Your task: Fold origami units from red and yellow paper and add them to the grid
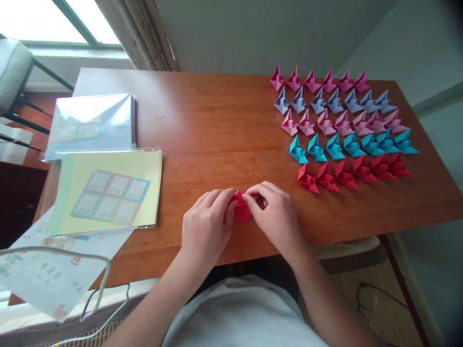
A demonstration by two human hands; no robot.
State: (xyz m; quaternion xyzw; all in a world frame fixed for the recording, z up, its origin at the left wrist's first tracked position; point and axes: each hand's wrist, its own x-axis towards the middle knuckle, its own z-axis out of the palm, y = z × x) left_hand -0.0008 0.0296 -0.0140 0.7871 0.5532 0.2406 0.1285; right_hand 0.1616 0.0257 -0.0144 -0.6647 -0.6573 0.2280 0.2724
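Note:
A small folded piece of red paper [242,212] is held between my two hands, near the front edge of the wooden table [213,144]. My left hand [210,219] pinches its left side between thumb and fingers. On the other side, my right hand [273,212] pinches its upper right edge with thumb and index finger. Parts of the paper are hidden behind the fingers. Closest to my right hand stands a row of red folded paper figures [327,178], with pointed tips and open pockets.
Behind the red row stand rows of blue [334,147], pink [326,122], lavender [318,101] and magenta [311,81] paper figures. At left lie a yellow paper pack [148,193], a clear-wrapped pack [108,106] and a printed sheet [50,274]. A white metal frame [104,270] curves at lower left.

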